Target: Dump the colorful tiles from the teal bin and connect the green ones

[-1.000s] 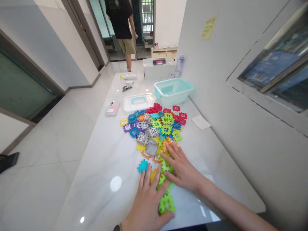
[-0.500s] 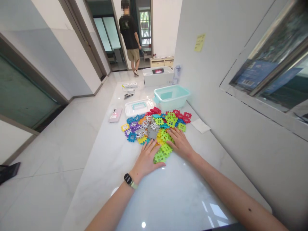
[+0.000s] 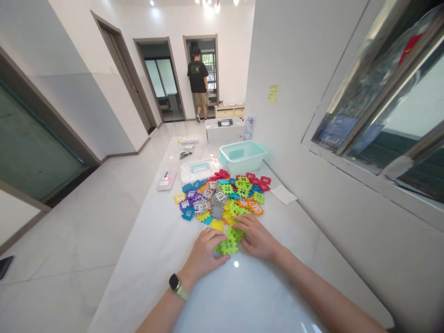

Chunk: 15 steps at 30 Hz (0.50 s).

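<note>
White table (image 3: 249, 300) bears my left hand (image 3: 203, 253) and right hand (image 3: 259, 241), both closed on green tiles (image 3: 229, 243) between them.

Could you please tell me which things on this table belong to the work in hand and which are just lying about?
In hand: left hand and right hand on the green tiles; coloured tile pile beside them.
Lying about, untouched: pink phone, white lid, teal tub, white box, paper napkin.
</note>
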Each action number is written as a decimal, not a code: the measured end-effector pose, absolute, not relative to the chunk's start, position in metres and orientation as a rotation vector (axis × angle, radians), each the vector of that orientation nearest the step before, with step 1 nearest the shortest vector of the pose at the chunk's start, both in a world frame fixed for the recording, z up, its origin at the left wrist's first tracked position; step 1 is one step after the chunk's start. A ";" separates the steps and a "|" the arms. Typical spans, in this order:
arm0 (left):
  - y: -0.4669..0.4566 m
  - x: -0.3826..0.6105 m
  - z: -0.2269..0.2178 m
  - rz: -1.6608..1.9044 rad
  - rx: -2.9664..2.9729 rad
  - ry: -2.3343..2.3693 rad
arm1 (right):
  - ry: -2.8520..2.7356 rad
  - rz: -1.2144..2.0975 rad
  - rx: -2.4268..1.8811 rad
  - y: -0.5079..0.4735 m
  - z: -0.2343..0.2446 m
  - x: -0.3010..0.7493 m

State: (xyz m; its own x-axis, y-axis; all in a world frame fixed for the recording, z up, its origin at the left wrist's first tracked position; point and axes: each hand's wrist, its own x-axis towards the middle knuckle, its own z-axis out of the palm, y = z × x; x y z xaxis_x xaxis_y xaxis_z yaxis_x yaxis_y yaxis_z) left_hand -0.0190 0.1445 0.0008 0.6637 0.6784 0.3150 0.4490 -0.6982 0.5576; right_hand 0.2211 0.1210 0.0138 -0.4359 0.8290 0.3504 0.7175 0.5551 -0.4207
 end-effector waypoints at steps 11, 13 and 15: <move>0.182 -0.105 0.010 0.826 2.286 1.138 | -2.316 0.222 -1.281 0.124 0.015 0.243; 0.173 -0.107 0.015 0.756 2.290 1.068 | -2.274 0.206 -1.259 0.121 0.019 0.240; 0.160 -0.102 0.021 0.670 2.317 0.943 | -2.231 0.215 -1.226 0.113 0.024 0.232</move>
